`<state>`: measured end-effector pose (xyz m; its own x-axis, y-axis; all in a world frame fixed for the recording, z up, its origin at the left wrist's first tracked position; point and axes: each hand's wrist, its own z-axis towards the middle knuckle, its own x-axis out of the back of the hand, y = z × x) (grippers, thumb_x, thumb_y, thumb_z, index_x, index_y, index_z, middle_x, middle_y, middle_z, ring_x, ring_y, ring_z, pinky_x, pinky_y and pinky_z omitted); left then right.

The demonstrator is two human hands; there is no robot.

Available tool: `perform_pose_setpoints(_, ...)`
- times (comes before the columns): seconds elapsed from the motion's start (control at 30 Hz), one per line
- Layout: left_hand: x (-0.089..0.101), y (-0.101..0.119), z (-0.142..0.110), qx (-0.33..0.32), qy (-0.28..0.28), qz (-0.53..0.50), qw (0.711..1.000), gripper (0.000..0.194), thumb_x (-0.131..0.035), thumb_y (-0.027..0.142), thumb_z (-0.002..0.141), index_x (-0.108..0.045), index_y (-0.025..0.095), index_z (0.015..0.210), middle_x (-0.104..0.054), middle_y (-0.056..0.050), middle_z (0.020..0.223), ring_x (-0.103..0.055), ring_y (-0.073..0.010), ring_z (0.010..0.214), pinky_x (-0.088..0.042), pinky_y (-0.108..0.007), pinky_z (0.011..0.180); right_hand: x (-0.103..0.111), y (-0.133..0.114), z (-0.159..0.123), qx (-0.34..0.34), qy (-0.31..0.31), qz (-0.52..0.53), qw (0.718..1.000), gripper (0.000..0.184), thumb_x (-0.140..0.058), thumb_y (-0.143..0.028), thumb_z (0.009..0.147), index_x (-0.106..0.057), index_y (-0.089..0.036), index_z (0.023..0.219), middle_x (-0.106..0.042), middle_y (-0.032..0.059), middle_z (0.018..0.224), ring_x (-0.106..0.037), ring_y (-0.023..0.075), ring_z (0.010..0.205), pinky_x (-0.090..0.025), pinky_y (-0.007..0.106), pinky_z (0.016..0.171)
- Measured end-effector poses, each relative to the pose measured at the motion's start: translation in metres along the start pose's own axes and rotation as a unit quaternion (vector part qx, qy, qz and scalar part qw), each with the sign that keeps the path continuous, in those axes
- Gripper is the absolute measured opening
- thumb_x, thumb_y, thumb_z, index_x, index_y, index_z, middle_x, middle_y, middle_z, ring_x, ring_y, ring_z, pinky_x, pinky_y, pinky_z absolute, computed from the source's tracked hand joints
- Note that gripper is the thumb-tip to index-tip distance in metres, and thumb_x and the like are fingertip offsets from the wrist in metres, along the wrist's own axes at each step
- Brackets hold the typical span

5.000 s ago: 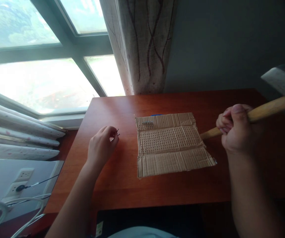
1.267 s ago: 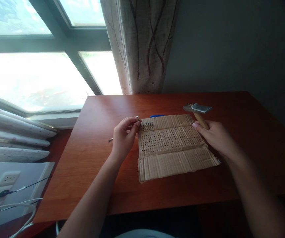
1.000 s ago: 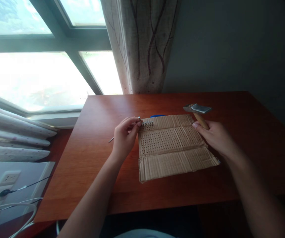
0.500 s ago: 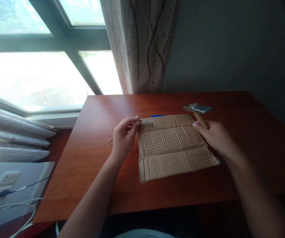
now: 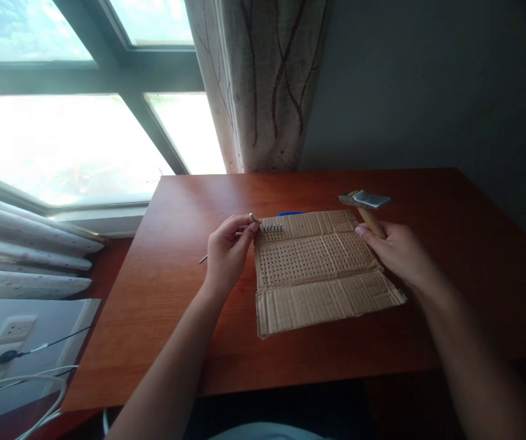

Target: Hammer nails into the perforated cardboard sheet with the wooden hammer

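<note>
My left hand (image 5: 228, 247) pinches a nail (image 5: 252, 217) by its shank, head upward, at the far left corner of a cardboard sheet (image 5: 306, 302). Rows of small holes cover the sheet's middle. Several nails (image 5: 272, 227) stand in a row near that corner, just right of my fingers. In my right hand (image 5: 393, 247) is a hammer (image 5: 371, 221), gripped by its wooden handle with the metal head raised, beside the sheet's right edge. A thin metal rod (image 5: 203, 259) shows left of my left hand; the hand hides part of it.
The cardboard lies on a reddish-brown wooden table (image 5: 153, 342). Part of a blue object (image 5: 290, 214) shows behind the sheet's far edge. A window and curtain (image 5: 263, 85) rise behind the table. Wall sockets (image 5: 8, 342) with cables are at the lower left.
The nail in my left hand has tipped slightly to the left at its head. My right hand and the hammer stay almost still.
</note>
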<state>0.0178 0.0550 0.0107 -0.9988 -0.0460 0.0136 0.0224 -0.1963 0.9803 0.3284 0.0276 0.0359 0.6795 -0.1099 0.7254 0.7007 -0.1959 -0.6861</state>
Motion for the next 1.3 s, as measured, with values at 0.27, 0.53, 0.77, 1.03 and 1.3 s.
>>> perform_pose_setpoints(0.27, -0.0014, 0.0009, -0.0007, -0.016, 0.003, 0.026, 1.0, 0.015, -0.073, 0.033, 0.084, -0.074, 0.019, 0.087, -0.067, -0.004, 0.086, -0.062, -0.0142, 0.078, -0.051, -0.024, 0.068, 0.0, -0.0001, -0.0002, -0.001, 0.0, -0.008, 1.0, 0.033, -0.061, -0.047, 0.085, -0.075, -0.018, 0.089, -0.068, 0.0031, 0.067, -0.066, 0.024, 0.068, -0.048, 0.033, 0.063)
perform_pose_setpoints(0.53, -0.0001, 0.0007, -0.0004, -0.025, -0.003, 0.039, 0.999, 0.015, -0.072, 0.034, 0.085, -0.074, 0.019, 0.087, -0.067, -0.004, 0.086, -0.062, -0.0146, 0.078, -0.051, -0.024, 0.066, -0.0002, 0.0009, -0.0011, 0.015, 0.002, 0.006, 1.0, 0.032, -0.062, -0.048, 0.085, -0.075, -0.019, 0.089, -0.068, 0.003, 0.065, -0.066, 0.0249, 0.069, -0.047, 0.033, 0.061)
perform_pose_setpoints(0.77, 0.001, -0.0005, -0.0003, -0.026, -0.01, 0.041, 0.999, 0.014, -0.071, 0.032, 0.086, -0.073, 0.019, 0.087, -0.066, -0.004, 0.084, -0.062, -0.015, 0.079, -0.052, -0.024, 0.067, -0.0013, 0.005, 0.0014, -0.004, -0.013, -0.006, 1.0, 0.038, -0.059, -0.052, 0.087, -0.074, -0.017, 0.088, -0.071, 0.0046, 0.078, -0.065, 0.023, 0.07, -0.047, 0.034, 0.066)
perform_pose_setpoints(1.03, 0.0014, 0.0011, -0.0003, -0.03, -0.015, 0.043, 0.999, 0.012, -0.07, 0.031, 0.086, -0.073, 0.019, 0.087, -0.065, -0.004, 0.084, -0.061, -0.0146, 0.079, -0.051, -0.024, 0.067, -0.0014, 0.003, 0.0006, 0.001, -0.008, -0.002, 1.0, 0.037, -0.059, -0.053, 0.087, -0.072, -0.018, 0.081, -0.069, 0.0037, 0.07, -0.064, 0.0222, 0.067, -0.046, 0.032, 0.062)
perform_pose_setpoints(1.3, 0.0017, 0.0012, -0.0004, -0.048, -0.02, 0.056, 0.997, 0.012, -0.068, 0.03, 0.088, -0.072, 0.019, 0.086, -0.064, -0.004, 0.084, -0.059, -0.0144, 0.077, -0.051, -0.024, 0.067, -0.0007, -0.0007, -0.0012, -0.001, -0.007, 0.002, 1.0, 0.034, -0.06, -0.05, 0.086, -0.072, -0.019, 0.08, -0.067, 0.0033, 0.07, -0.063, 0.0219, 0.066, -0.045, 0.033, 0.062)
